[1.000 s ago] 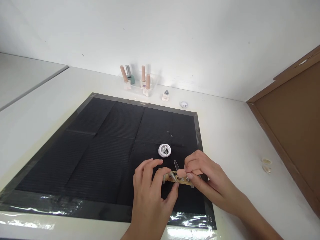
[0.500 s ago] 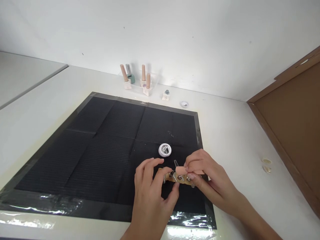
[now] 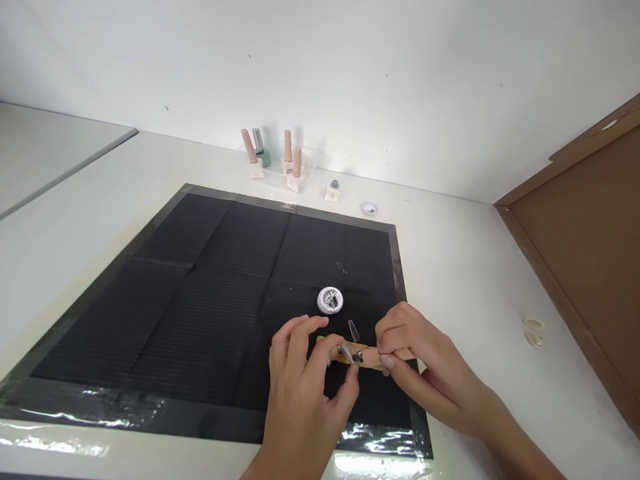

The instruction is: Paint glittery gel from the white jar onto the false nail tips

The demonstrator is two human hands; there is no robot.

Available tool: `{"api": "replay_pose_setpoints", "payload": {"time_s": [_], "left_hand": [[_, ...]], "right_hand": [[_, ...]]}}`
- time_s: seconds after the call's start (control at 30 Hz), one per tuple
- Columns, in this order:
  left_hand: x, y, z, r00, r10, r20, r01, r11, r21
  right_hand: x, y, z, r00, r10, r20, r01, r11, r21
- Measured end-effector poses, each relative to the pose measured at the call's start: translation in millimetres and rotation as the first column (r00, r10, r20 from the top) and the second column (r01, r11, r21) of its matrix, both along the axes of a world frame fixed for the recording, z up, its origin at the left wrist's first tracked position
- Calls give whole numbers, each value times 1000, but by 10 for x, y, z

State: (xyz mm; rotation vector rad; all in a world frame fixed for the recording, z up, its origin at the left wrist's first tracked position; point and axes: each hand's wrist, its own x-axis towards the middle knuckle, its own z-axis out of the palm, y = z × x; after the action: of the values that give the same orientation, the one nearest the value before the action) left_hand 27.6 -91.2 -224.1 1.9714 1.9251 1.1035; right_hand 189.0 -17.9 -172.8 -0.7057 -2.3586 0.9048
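My left hand [image 3: 307, 380] is at the lower middle, thumb and index finger closed on a small silvery nail tip [image 3: 349, 352] on a yellowish strip [image 3: 371, 357]. My right hand [image 3: 425, 367] pinches a peach-coloured handle [image 3: 372, 358] just to the right, over the strip. Whatever the handle's left end touches is too small to tell. A clear nail tip [image 3: 353, 331] lies on the black mat [image 3: 220, 300] behind the strip. Farther back on the mat sits a round white pot [image 3: 330, 301] with silver flakes inside.
Several polish bottles [image 3: 294, 181] stand in a clear tray by the wall. A small bottle [image 3: 333, 191] and a round lid [image 3: 369, 209] are right of them. Two small pale pieces [image 3: 534, 323] lie far right, near a brown board [image 3: 580, 220].
My right hand and the peach handle have shifted slightly right and down, uncovering more of the clear nail tip. My left hand has hardly moved.
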Motion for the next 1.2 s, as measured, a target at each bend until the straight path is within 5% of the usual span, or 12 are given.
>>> {"api": "replay_pose_setpoints", "payload": {"time_s": [0.27,0.57,1.2], "left_hand": [[-3,-13,-8,999,8,-32,-7,1000,20],[-10,-27,-8,999,4,-38,-2,999,39],[4,-24,-3,999,34,-19,-32,997,74]], "right_hand": [[-74,-49,-10,998,52,27,-57,972,228],[-114,-71,15,996,69,61,-85,949,305],[-99,-33,3,999,50,20,-51,995,80]]}}
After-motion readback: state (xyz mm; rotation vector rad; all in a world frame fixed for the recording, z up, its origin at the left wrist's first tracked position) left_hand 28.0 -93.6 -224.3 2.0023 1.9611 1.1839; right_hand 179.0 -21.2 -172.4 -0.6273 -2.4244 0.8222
